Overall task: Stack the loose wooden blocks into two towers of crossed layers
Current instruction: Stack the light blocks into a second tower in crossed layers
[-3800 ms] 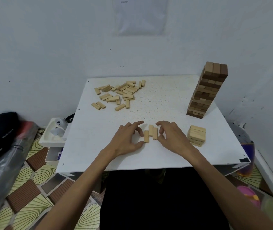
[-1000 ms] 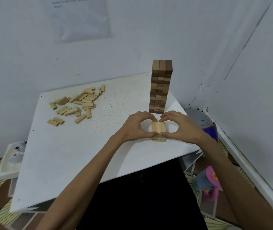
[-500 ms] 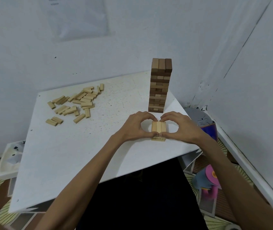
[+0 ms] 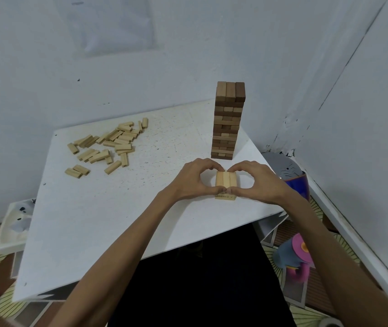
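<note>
Faintly, illegible print on short stack [image 4: 226,179]

At far right corner of white square table [image 4: 93,220] stands tall dark wooden block tower [image 4: 228,121]. Just before it, near right edge, sits low pale wooden block stack [image 4: 226,179]. Toward far left corner lie loose pale wooden blocks [image 4: 108,145], scattered.

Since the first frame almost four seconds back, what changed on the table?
The three blocks lined up mid-table were carried right and set as a new layer on the short stack; left hand and right hand now pinch them there. The tall tower and the loose pile stayed put.
</note>
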Available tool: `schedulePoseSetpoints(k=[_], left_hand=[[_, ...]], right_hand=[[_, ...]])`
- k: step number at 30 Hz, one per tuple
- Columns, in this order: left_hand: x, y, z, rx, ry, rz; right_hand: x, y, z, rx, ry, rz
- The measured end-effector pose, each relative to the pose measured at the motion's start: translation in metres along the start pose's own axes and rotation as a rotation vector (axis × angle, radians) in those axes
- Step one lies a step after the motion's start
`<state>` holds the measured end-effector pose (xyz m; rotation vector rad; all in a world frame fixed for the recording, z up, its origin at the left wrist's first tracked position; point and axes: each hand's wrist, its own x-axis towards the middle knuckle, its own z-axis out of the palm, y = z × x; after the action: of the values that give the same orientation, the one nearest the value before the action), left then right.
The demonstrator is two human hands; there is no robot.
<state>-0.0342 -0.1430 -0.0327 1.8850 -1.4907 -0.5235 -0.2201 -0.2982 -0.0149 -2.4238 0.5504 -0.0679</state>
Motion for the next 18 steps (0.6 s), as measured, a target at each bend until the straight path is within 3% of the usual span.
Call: schedulePoseSetpoints(k=[13, 18], left_hand=[[-0.022, -0.006, -0.016, 0.004, -0.036, -0.028], [-0.041, -0.011, -0.034, 0.036, 0.033, -0.009]], right_hand=[[-0.006, -0.013, -0.001, -0.017, 0.024, -0.040], [0.001, -0.039, 0.005, -0.078, 0.063, -0.118]])
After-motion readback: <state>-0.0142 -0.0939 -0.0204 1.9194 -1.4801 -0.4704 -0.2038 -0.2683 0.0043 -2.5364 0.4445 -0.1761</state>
